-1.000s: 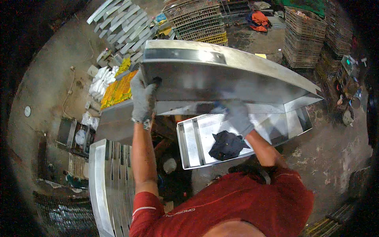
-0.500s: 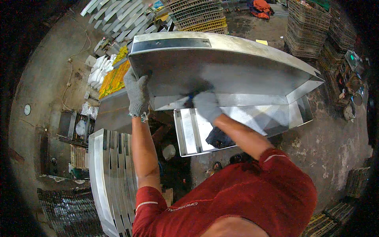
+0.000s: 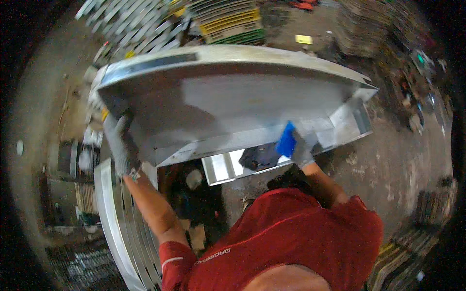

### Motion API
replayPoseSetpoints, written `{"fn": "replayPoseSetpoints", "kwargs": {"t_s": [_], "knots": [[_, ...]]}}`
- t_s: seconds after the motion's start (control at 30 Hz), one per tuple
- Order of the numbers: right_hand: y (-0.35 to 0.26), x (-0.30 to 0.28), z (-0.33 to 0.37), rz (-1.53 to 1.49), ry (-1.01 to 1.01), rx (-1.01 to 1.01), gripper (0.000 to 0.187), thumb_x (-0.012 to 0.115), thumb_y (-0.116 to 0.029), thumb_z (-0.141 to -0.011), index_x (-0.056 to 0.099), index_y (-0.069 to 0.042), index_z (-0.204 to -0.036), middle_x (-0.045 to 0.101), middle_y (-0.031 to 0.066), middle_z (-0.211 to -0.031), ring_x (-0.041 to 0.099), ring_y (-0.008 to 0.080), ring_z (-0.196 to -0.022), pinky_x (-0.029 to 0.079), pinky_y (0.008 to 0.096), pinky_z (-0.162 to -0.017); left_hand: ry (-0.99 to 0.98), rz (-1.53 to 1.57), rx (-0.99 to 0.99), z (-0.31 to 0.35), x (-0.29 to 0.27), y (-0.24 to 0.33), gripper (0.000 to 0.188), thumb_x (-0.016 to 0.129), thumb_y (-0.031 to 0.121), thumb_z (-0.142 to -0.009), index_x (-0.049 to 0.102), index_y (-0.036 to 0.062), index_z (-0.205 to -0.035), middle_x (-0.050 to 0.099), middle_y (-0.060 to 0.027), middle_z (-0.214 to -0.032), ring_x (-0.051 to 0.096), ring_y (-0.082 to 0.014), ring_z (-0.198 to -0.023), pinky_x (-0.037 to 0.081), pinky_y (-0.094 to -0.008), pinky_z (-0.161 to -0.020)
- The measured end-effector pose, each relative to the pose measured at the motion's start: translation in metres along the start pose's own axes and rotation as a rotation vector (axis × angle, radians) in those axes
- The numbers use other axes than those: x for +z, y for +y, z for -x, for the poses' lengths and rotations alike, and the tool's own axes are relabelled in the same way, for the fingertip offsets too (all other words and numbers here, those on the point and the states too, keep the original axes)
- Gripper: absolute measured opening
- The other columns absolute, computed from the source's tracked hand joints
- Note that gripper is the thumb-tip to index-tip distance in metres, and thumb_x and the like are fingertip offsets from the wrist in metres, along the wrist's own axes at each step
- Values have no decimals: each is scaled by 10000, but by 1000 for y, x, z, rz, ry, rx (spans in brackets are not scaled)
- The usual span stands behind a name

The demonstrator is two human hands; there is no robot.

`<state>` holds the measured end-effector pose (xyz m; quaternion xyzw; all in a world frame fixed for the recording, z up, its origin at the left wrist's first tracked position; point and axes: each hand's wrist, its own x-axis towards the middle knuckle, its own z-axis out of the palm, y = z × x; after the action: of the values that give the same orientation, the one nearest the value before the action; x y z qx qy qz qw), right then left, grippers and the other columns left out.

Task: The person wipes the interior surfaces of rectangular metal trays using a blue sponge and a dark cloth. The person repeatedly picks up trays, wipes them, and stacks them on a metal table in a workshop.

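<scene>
Head view: both gloved hands' grip closed on metal panel [image 3: 233,97] edges, left hand [image 3: 121,145], right hand [image 3: 298,145].

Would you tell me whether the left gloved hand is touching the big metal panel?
Touching: the head view shows the left hand gripping the metal panel at its left edge.

gloved hands [image 3: 121,145] gripping metal tray [image 3: 233,97]
</scene>
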<state>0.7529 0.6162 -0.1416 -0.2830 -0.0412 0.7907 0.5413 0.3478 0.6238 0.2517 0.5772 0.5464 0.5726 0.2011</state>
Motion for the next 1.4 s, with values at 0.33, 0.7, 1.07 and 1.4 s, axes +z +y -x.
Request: {"fn": "replayPoseSetpoints", "kwargs": {"t_s": [0.33, 0.7, 1.07, 1.4], "knots": [[67, 96, 37, 552, -315, -69, 441, 614, -441, -1027, 644, -95, -1297, 655, 30, -1015, 643, 195, -901, 574, 370, -780, 299, 18, -361, 277, -166, -89, 788, 572, -78, -714, 505, -24, -1497, 548, -119, -1511, 480, -243, -1403, 377, -355, -1177], [332, 382, 99, 1326, -1066, 19, 369, 698, -397, -932, 682, -41, -840, 602, -32, -783, 496, 101, -718, 427, 311, -652, 1600, -156, -210, 617, -342, 1, 530, 615, 97, -773, 650, -93, -1267, 706, -140, -1114, 684, -208, -977, 548, -332, -871], [671, 523, 162, 1234, -1456, 418, 444, 661, -397, -986, 732, 32, -1077, 693, 42, -879, 601, 152, -748, 507, 350, -682, 1787, -186, -447, 761, -562, -7, 366, 621, 254, -915, 695, -18, -1149, 689, -102, -1004, 642, -213, -881, 494, -374, -811], [575, 364, 64, 887, -909, 650, 392, 655, -346, -1003, 716, -15, -1204, 726, 33, -1026, 666, 133, -854, 552, 306, -772, 1116, -1118, -62, 495, -582, -27, 425, 645, 204, -1004, 628, -19, -1365, 671, -199, -1321, 599, -342, -1275, 439, -435, -1105]]}}
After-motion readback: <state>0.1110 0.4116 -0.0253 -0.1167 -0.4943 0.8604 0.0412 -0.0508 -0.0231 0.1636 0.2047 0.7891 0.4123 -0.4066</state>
